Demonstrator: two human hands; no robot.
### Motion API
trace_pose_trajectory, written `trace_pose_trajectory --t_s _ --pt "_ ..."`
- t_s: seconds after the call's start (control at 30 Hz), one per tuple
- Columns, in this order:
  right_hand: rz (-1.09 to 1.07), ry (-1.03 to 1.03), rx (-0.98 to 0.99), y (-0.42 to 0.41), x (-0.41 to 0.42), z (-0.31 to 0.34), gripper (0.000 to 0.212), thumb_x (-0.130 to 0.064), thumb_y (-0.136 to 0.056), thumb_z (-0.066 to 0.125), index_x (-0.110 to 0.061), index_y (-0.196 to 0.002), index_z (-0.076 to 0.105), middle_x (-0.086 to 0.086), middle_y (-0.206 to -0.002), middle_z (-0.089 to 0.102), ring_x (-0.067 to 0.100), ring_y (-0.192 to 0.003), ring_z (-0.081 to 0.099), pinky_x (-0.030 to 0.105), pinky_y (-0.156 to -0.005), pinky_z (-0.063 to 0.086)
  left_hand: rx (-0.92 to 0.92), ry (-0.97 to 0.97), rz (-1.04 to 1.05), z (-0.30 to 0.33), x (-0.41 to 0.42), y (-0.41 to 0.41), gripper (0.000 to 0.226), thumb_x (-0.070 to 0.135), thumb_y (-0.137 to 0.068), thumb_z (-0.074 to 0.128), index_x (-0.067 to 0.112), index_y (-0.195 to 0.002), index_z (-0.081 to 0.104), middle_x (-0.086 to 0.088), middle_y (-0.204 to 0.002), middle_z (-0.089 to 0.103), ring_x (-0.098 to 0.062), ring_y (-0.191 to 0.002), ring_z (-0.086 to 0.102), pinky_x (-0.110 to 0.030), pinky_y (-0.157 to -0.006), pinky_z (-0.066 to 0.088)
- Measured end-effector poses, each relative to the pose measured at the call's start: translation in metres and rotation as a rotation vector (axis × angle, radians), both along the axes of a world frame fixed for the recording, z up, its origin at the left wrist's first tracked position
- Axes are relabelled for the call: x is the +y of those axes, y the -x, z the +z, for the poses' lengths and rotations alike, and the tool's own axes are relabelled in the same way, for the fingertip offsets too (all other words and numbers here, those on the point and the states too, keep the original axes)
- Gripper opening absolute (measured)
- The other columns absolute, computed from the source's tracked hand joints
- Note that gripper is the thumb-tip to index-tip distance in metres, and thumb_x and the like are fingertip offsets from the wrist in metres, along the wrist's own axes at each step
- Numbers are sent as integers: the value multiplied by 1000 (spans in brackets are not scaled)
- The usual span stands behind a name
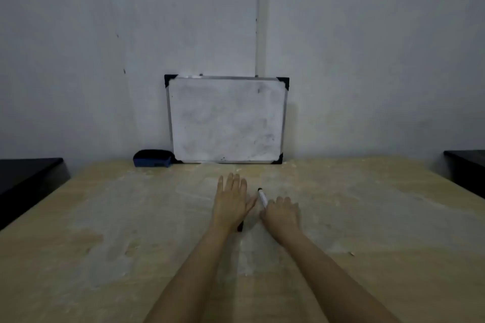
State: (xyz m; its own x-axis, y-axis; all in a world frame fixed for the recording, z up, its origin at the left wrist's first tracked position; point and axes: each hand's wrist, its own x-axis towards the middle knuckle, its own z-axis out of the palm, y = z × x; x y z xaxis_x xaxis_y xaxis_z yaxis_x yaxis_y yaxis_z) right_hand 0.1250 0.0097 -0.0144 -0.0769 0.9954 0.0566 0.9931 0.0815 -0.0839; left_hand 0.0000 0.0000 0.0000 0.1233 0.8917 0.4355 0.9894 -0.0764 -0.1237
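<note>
On the wooden surface (367, 217) below the leaning whiteboard (227, 120), the right grip (282, 214) is curling round a marker (262, 196), the left grip (231, 202) is lying flat with straight fingers, and raising the marker to the board is probably coming next.

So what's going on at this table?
A person is working at a wooden table. Their right hand grips a marker, whose dark end points toward the whiteboard leaning against the wall. The left hand is spread out beside it, fingers straight, holding nothing. The board shows only faint smudges, and a blue eraser sits by its lower left corner.
</note>
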Motion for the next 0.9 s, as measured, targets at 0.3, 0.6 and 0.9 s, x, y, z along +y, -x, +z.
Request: trace_pose_trajectory --t_s 0.3,0.6,0.9 --pt "-16 -184 173 -27 -14 -10 28 -6 -93 33 -12 -119 43 14 -125 51 32 -117 42 46 -104 29 -298 3 -155 -19 -20 -10 46 31 -97 34 6 -136 33 -14 -139 45 -22 -131 38 -36 -107 34" --pt "91 -200 462 -52 -22 -25 20 -21 -91 38 -17 -105 52 11 -102 54 29 -103 42 38 -85 35 -767 -61 -227 -40 -36 -26 19 23 -96 43 13 -104 57 -7 -111 59 -18 -103 52 -21 -79 40" --pt "-72 -153 600 -36 -16 -15 44 -42 -92 37 -19 -66 64 6 -70 61 27 -83 60 38 -84 37 -578 -75 -289 -40 -39 -22 22 27 -98 33 15 -90 49 -6 -91 56 -21 -85 50 -29 -70 35"
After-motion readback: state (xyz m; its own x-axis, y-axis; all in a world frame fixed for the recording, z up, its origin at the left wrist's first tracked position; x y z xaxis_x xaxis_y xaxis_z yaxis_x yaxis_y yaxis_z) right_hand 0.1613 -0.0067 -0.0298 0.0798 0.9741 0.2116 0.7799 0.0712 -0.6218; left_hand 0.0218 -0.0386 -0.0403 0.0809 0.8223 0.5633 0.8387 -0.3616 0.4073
